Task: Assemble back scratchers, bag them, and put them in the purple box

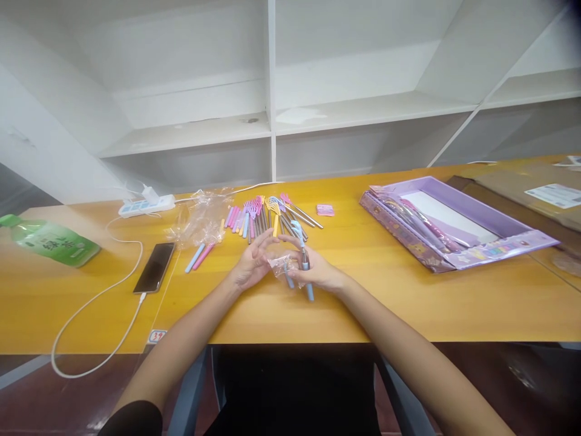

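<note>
A person's right hand (318, 270) closed its fingers on a slim metal rod with a light-blue claw-shaped head and blue handle (310, 292), above the yellow wood-grain tabletop (354, 315) near the middle of its front edge. The left hand's (250, 265) fingers curved, partly spread, beside a crumpled clear plastic wrapper (281, 265); whether they gripped it could not be told.

Just beyond lay a crowded fan of metal rods with multicoloured claw heads (277, 224), flanked by loose clear plastic (200, 215) on the left and a small pink card (325, 210) on the right. A black smartphone (155, 267), white power strip (147, 206) and green-labelled plastic bottle (54, 241) occupied the tabletop's left end. An open lilac cardboard box (394, 233) holding wrapped rods (420, 221) and a brown carton (517, 188) took up its right.
</note>
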`<action>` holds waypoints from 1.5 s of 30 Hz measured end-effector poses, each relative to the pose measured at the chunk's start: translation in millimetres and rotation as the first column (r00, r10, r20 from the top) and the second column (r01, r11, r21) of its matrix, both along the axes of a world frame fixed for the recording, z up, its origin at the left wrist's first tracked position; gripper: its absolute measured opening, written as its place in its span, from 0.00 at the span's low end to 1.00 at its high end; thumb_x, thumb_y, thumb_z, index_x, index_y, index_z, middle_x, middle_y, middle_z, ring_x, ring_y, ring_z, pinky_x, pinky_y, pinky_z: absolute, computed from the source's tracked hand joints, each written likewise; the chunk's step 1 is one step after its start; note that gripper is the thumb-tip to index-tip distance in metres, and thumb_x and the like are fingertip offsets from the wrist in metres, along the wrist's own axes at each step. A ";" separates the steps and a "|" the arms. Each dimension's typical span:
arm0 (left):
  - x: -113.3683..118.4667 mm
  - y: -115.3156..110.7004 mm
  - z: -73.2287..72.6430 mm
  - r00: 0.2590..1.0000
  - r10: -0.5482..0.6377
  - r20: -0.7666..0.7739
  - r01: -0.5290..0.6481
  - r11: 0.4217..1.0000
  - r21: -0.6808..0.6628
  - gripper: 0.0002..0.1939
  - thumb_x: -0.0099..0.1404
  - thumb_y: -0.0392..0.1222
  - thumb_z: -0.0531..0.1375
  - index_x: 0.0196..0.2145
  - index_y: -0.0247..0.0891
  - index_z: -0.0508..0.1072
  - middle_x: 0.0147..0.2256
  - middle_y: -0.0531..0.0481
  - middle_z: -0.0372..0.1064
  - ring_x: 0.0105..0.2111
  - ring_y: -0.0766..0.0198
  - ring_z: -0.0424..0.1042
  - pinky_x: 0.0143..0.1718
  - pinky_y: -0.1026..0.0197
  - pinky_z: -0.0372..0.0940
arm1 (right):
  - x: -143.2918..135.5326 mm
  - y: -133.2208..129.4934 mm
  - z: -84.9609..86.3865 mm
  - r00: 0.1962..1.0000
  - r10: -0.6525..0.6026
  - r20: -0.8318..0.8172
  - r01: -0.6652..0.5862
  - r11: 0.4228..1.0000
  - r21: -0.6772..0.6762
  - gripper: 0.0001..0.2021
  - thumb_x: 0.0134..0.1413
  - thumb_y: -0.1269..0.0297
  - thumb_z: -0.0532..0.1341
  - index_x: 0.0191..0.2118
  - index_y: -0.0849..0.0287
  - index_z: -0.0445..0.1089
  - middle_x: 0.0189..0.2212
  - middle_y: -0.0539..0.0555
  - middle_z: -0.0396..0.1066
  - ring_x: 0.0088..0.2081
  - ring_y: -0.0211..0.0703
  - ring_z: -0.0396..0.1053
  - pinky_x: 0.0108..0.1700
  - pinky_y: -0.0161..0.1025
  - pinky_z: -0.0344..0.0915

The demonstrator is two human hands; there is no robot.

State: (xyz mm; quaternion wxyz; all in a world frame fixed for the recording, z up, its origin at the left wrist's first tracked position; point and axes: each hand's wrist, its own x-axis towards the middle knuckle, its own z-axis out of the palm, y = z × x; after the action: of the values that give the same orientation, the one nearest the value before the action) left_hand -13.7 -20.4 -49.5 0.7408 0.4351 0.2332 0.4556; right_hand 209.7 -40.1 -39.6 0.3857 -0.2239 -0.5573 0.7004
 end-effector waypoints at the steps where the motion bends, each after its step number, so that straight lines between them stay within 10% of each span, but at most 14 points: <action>1: -0.2 0.3 0.6 1.000 0.016 0.008 -0.016 1.000 -0.001 0.50 0.50 0.53 0.81 0.67 0.46 0.70 0.65 0.39 0.64 0.44 0.63 0.75 0.51 0.56 0.72 | 0.5 0.4 -0.2 1.000 0.013 -0.001 -0.013 1.000 0.009 0.47 0.52 0.58 0.77 0.73 0.47 0.56 0.45 0.52 0.77 0.35 0.38 0.73 0.38 0.35 0.72; 12: -4.8 2.3 12.6 0.977 0.152 0.147 -0.153 0.988 -0.007 0.50 0.51 0.40 0.81 0.68 0.52 0.68 0.50 0.51 0.72 0.32 0.74 0.67 0.36 0.68 0.65 | 1.0 8.6 -11.5 0.996 -0.068 0.059 0.073 0.993 -0.092 0.25 0.52 0.53 0.76 0.53 0.58 0.75 0.37 0.52 0.75 0.30 0.35 0.69 0.29 0.32 0.65; 16: -7.5 4.1 10.8 0.971 0.192 0.146 -0.191 0.981 -0.018 0.51 0.51 0.41 0.81 0.69 0.53 0.67 0.50 0.51 0.72 0.31 0.75 0.66 0.35 0.68 0.65 | -0.3 9.5 -11.8 0.988 -0.124 0.093 0.138 0.978 -0.159 0.23 0.51 0.49 0.76 0.45 0.59 0.76 0.31 0.50 0.74 0.20 0.28 0.53 0.20 0.32 0.46; 22: -7.2 3.7 7.1 0.989 0.130 0.063 -0.135 0.988 0.080 0.44 0.52 0.45 0.81 0.64 0.48 0.73 0.60 0.45 0.70 0.30 0.77 0.65 0.36 0.68 0.66 | -2.8 8.4 -10.1 0.987 -0.145 0.074 0.157 0.965 -0.209 0.23 0.51 0.45 0.75 0.40 0.59 0.72 0.23 0.44 0.64 0.19 0.27 0.47 0.22 0.32 0.42; 32: 9.5 -5.5 2.9 0.994 0.059 -0.092 -0.041 0.982 0.185 0.53 0.45 0.47 0.83 0.67 0.43 0.68 0.64 0.35 0.70 0.56 0.48 0.76 0.54 0.52 0.72 | -2.9 5.1 -5.9 0.997 -0.057 0.046 0.066 0.969 -0.238 0.23 0.55 0.45 0.73 0.36 0.56 0.64 0.16 0.37 0.50 0.17 0.28 0.42 0.20 0.31 0.39; 38: 2.8 -3.1 -2.1 0.985 0.094 -0.145 -0.054 0.964 0.262 0.52 0.47 0.48 0.82 0.66 0.45 0.66 0.62 0.36 0.71 0.39 0.62 0.79 0.41 0.60 0.73 | -3.2 2.6 -0.2 0.993 -0.079 0.088 0.100 0.957 -0.272 0.23 0.50 0.47 0.75 0.38 0.58 0.67 0.26 0.47 0.70 0.18 0.25 0.45 0.20 0.31 0.37; 45: 1.1 -5.3 2.3 0.974 0.127 -0.189 -0.063 0.948 0.312 0.39 0.51 0.38 0.80 0.57 0.44 0.69 0.52 0.46 0.76 0.34 0.68 0.78 0.38 0.65 0.73 | -1.4 2.8 -3.3 0.996 -0.026 0.085 0.049 0.958 -0.282 0.23 0.51 0.47 0.77 0.39 0.60 0.71 0.18 0.39 0.54 0.19 0.26 0.40 0.21 0.32 0.35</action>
State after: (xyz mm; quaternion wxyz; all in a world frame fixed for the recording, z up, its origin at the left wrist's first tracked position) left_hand -12.6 -25.7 -47.1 0.6139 0.5768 0.2570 0.4737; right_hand 208.3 -37.3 -42.9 0.3401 -0.3154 -0.4617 0.7561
